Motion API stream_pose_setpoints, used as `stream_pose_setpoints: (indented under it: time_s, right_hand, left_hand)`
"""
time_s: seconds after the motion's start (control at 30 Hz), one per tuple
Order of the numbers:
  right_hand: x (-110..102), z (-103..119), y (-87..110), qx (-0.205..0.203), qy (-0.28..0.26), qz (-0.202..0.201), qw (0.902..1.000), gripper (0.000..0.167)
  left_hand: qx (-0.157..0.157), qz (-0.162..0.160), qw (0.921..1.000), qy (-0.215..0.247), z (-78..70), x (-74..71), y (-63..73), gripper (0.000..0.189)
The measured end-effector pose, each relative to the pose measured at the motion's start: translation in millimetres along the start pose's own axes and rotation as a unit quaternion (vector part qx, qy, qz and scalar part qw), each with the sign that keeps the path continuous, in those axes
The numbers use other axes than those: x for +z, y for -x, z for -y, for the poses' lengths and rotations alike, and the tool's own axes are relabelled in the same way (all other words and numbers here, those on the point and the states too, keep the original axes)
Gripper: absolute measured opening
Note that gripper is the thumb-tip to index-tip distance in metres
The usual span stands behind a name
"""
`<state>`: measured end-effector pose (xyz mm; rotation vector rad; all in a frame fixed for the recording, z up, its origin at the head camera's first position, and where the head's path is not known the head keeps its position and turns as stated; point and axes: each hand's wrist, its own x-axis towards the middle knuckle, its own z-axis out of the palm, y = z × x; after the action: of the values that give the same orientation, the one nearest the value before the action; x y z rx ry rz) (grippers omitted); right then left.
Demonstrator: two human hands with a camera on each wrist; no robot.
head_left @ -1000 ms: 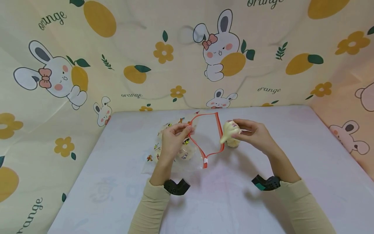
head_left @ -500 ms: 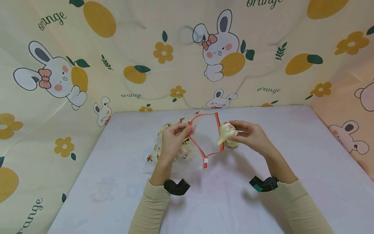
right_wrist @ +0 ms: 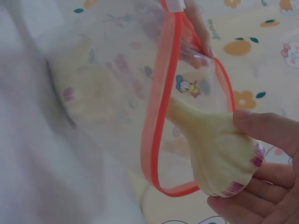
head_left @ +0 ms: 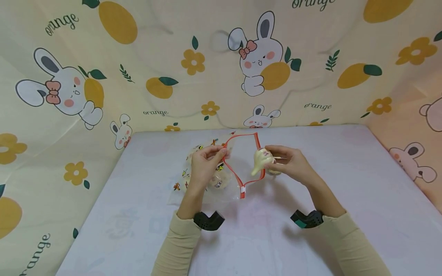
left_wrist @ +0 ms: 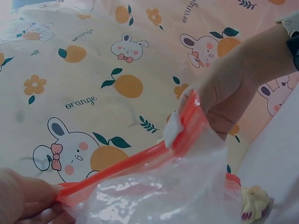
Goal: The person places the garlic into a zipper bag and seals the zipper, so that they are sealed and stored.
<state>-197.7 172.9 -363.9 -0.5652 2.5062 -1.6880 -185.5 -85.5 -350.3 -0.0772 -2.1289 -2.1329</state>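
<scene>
My left hand (head_left: 204,165) pinches the red zip edge of a clear zip bag (head_left: 233,171) printed with small cartoon figures. The bag's mouth gapes toward the right. A cream garlic bulb (head_left: 261,159) with purple marks is gripped between the thumb and fingers of my right hand (head_left: 290,163). In the right wrist view the stem of this garlic bulb (right_wrist: 219,144) points in through the red-rimmed mouth. Pale rounded shapes show through the bag's film, one a bulb with a purple mark (right_wrist: 84,95). Another garlic bulb (head_left: 275,172) lies on the table, partly behind my right hand.
A white-covered table (head_left: 262,237) carries everything. Behind it and along both sides hangs a cream cloth (head_left: 207,38) printed with rabbits and oranges. A white slider (head_left: 243,189) sits at the near corner of the bag's zip. Black wrist cameras (head_left: 209,221) are worn on both wrists.
My right hand has carried the garlic bulb leftward and slightly down, from beside the bag's right rim to overlapping its mouth. The left hand and bag stay in place.
</scene>
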Motion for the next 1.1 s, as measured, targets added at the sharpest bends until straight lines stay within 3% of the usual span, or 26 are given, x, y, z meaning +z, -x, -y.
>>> stream_pose_setpoints:
  time_s: [0.2,0.8,1.1]
  right_hand:
    - [4.1,-1.9,-1.6,0.018,-0.006,0.011,0.9997,0.054]
    - [10.8,-3.2,-5.1,0.014,0.015,0.021,0.9996,0.054]
    - [15.7,-5.3,-6.3,0.01,-0.014,0.02,0.9997,0.054]
  left_hand:
    - [-0.004,-0.001,1.0,0.0,-0.5,-0.9,0.4,0.016]
    - [0.001,-0.003,1.0,-0.008,-0.9,-1.7,0.2,0.017]
    - [0.005,-0.002,1.0,-0.002,-2.3,-1.6,0.9,0.018]
